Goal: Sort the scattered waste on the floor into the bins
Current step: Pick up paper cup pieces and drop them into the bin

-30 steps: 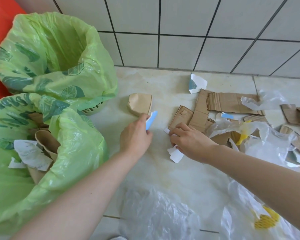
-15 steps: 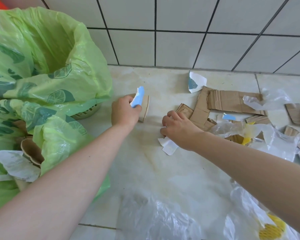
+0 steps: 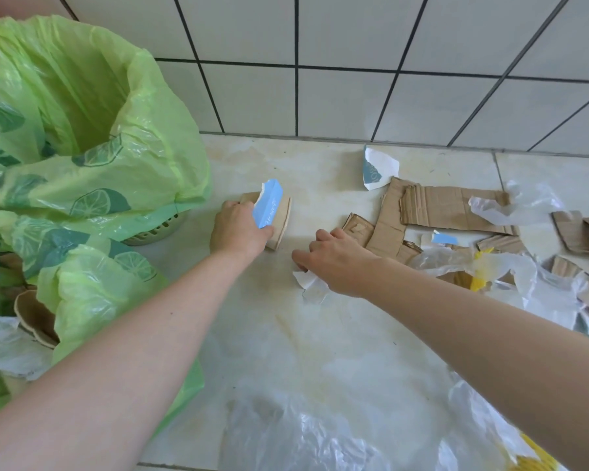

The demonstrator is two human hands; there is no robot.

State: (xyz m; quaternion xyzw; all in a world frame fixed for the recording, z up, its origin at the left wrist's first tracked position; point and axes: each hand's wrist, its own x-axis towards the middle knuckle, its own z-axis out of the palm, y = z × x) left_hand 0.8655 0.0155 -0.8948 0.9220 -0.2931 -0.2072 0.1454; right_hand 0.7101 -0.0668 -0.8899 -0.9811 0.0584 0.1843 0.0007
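My left hand (image 3: 238, 229) holds a blue-and-white paper scrap (image 3: 267, 203) and closes around a crushed brown paper cup (image 3: 281, 220) lying on the floor tile. My right hand (image 3: 337, 260) presses down on a white paper scrap (image 3: 312, 283) with its fingers curled over it. Two bins lined with green lemon-print bags stand at the left: the far bin (image 3: 92, 107) looks hollow, the near bin (image 3: 92, 290) holds brown cups and white paper.
Torn cardboard pieces (image 3: 453, 205) and clear plastic film (image 3: 510, 270) lie scattered at the right. A blue-and-white paper scrap (image 3: 376, 166) rests near the tiled wall (image 3: 354, 62). More clear plastic (image 3: 306, 436) covers the floor near me.
My left hand carried the blue scrap forward and left to the brown cup and closed around it. My right hand stayed on the white scrap.
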